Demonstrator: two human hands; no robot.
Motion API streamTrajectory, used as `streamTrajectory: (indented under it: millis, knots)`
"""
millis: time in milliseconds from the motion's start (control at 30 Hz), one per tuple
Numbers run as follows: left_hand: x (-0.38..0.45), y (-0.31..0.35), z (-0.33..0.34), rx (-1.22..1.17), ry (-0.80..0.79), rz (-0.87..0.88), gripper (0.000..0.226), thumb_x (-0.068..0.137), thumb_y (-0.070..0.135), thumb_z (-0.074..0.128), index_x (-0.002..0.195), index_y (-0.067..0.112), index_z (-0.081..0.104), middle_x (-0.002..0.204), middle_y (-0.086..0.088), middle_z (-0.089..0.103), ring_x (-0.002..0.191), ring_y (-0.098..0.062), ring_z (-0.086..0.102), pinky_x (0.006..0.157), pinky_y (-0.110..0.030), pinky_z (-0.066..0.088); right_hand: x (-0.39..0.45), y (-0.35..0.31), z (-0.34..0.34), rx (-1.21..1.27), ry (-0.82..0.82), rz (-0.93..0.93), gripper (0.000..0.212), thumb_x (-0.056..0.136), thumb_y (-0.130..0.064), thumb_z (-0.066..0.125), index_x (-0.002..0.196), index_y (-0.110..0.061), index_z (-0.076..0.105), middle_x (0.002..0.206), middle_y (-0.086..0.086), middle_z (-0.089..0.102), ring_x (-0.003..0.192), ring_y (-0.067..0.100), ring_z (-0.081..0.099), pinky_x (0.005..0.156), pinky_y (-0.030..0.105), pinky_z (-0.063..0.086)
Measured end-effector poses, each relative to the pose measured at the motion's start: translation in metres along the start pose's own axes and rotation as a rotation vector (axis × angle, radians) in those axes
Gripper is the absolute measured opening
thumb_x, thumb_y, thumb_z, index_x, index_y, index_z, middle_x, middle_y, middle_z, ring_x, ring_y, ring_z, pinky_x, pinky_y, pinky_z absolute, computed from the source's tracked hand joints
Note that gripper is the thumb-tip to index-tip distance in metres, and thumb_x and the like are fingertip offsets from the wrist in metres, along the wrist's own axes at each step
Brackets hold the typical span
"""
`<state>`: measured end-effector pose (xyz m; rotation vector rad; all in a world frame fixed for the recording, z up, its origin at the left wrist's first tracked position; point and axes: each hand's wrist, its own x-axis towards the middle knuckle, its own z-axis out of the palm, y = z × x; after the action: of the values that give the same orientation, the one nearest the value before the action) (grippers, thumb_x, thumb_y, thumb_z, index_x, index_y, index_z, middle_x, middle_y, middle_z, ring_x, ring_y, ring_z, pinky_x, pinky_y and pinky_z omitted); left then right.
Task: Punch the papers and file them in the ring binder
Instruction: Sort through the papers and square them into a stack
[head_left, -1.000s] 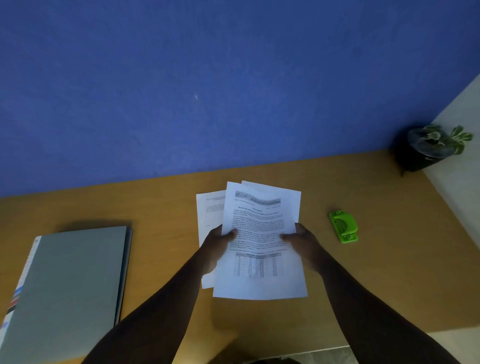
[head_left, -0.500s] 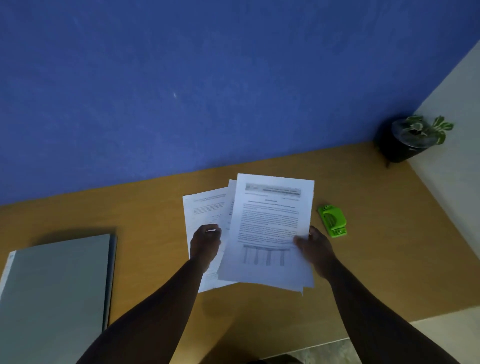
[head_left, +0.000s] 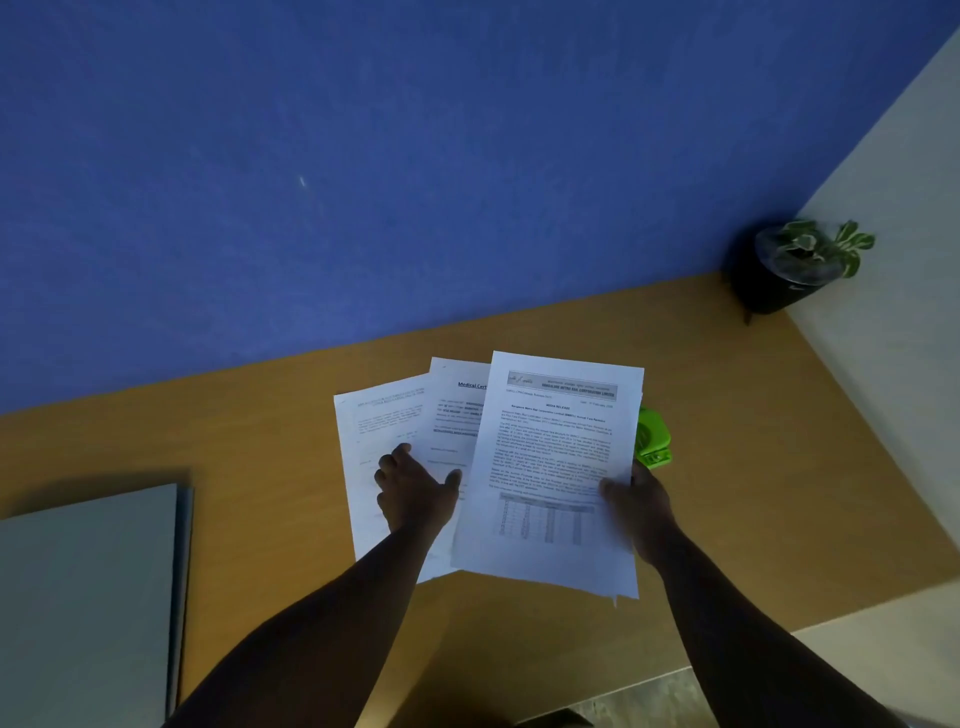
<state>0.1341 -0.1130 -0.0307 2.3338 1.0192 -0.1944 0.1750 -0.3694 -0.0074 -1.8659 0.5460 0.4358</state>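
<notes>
Several printed white papers lie fanned in the middle of the wooden desk (head_left: 270, 467). My right hand (head_left: 636, 501) grips the right edge of the top sheet with a table printed on it (head_left: 550, 457), lifted slightly and shifted right. My left hand (head_left: 415, 491) rests flat, fingers spread, on the lower sheets (head_left: 374, 431) at the left. A small green hole punch (head_left: 653, 439) sits just right of the papers, partly hidden behind the top sheet. The closed grey ring binder (head_left: 88, 597) lies at the desk's left front.
A dark pot with a green plant (head_left: 795, 265) stands in the far right corner. A blue wall (head_left: 415, 156) runs along the desk's back edge and a pale wall (head_left: 893, 312) along its right side. The desk's front edge is near my arms.
My right hand has slid the top sheet to the right, covering part of the punch. My left hand has let go of it and moved left onto the lower sheets.
</notes>
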Motion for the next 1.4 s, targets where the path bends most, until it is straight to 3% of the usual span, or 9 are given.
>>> streamTrajectory:
  millis: [167,267,567,700,800,933,1200,1333,1400]
  knots:
    - [0.003,0.004,0.013,0.169,-0.042,-0.076,0.109,0.066,0.070,0.074,0.145,0.014,0.024,0.142,-0.012,0.037,0.129,-0.030,0.040,0.104,-0.047,0.041,-0.002,0.004,-0.006,0.010,-0.003,-0.004,0.022,0.079,-0.009,0.058,0.096,-0.022,0.065,0.088,-0.003,0.068,0.085,0.023,0.062,0.075,0.032,0.050]
    - [0.004,0.006,0.017,0.192,-0.018,-0.079,0.107,0.064,0.070,0.076,0.142,0.015,0.028,0.139,-0.012,0.039,0.125,-0.029,0.041,0.103,-0.045,0.042,-0.001,0.005,-0.009,0.012,-0.011,-0.001,0.018,0.075,-0.014,0.058,0.087,-0.026,0.064,0.089,-0.002,0.069,0.085,0.024,0.063,0.080,0.040,0.052]
    - [0.009,0.018,0.017,0.074,-0.044,-0.171,0.096,0.064,0.057,0.085,0.133,0.016,0.032,0.134,-0.012,0.042,0.120,-0.027,0.046,0.100,-0.044,0.046,0.003,0.006,-0.010,-0.013,0.021,0.024,0.022,0.086,-0.004,0.055,0.095,-0.021,0.064,0.090,0.001,0.068,0.083,0.023,0.062,0.075,0.034,0.050]
    - [0.013,0.017,0.018,0.000,-0.062,-0.151,0.083,0.067,0.057,0.082,0.128,0.021,0.038,0.128,-0.006,0.054,0.116,-0.028,0.053,0.101,-0.049,0.043,0.006,0.004,-0.012,0.013,0.021,0.038,0.019,0.086,-0.006,0.057,0.089,-0.024,0.063,0.093,0.002,0.069,0.088,0.027,0.063,0.082,0.042,0.053]
    - [0.015,0.009,0.019,-0.125,-0.095,-0.058,0.052,0.077,0.052,0.075,0.116,0.027,0.049,0.109,0.002,0.064,0.101,-0.023,0.062,0.092,-0.045,0.051,0.006,0.003,-0.013,0.038,0.003,0.025,0.017,0.082,-0.011,0.059,0.090,-0.024,0.064,0.096,0.004,0.070,0.092,0.030,0.065,0.085,0.049,0.053]
    - [0.013,0.000,0.009,-0.317,-0.150,0.080,0.028,0.094,0.033,0.063,0.120,0.025,0.056,0.114,0.004,0.066,0.103,-0.022,0.065,0.086,-0.038,0.054,0.008,0.001,-0.011,0.089,0.014,0.040,0.023,0.086,-0.007,0.062,0.090,-0.028,0.065,0.096,-0.002,0.070,0.095,0.029,0.065,0.089,0.049,0.054]
    - [0.018,-0.007,-0.019,-0.515,-0.200,0.080,0.028,0.099,0.026,0.055,0.127,0.024,0.058,0.119,0.006,0.064,0.104,-0.020,0.060,0.087,-0.035,0.050,0.010,-0.008,0.005,0.181,-0.014,0.048,0.028,0.088,-0.001,0.061,0.107,-0.020,0.067,0.107,0.005,0.069,0.094,0.025,0.063,0.088,0.042,0.052]
    - [0.016,-0.010,-0.032,-0.613,-0.220,0.081,0.027,0.099,0.023,0.055,0.126,0.022,0.061,0.117,0.007,0.065,0.102,-0.018,0.062,0.086,-0.033,0.051,0.005,-0.019,0.016,0.198,-0.046,0.009,0.027,0.090,0.003,0.057,0.106,-0.016,0.065,0.096,0.002,0.067,0.079,0.015,0.060,0.065,0.026,0.049]
    - [0.015,-0.014,-0.035,-0.645,-0.235,0.086,0.025,0.099,0.023,0.056,0.123,0.022,0.062,0.114,0.008,0.067,0.099,-0.014,0.064,0.079,-0.028,0.051,0.006,-0.019,0.022,0.190,-0.072,0.011,0.026,0.090,0.001,0.058,0.110,-0.013,0.066,0.103,0.005,0.068,0.086,0.020,0.062,0.068,0.028,0.051]
